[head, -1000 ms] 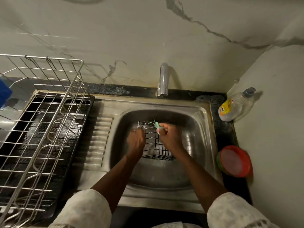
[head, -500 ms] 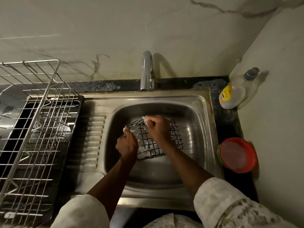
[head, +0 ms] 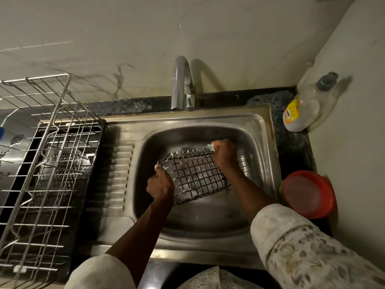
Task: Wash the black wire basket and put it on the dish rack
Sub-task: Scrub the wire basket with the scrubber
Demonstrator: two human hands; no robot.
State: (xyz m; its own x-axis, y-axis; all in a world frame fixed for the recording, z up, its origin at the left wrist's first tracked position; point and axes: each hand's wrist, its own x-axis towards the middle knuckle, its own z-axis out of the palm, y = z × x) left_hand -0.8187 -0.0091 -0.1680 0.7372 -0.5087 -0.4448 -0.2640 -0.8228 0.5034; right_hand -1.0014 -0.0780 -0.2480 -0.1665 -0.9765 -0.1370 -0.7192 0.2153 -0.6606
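Item: black wire basket [head: 195, 174], tilted inside the sink [head: 258, 130] basin. Left hand [head: 160, 184]: fingers curled round its near-left corner. Right hand [head: 224, 153]: clamped on a pale-green scrubber [head: 210, 147] at the far rim. Risk: wet wire probably slick; one-handed hold may slip under scrubbing pressure, dropping the basket.

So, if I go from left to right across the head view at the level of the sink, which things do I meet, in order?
Dish rack → left hand → black wire basket → right hand, holding a small green scrubber → red bowl.
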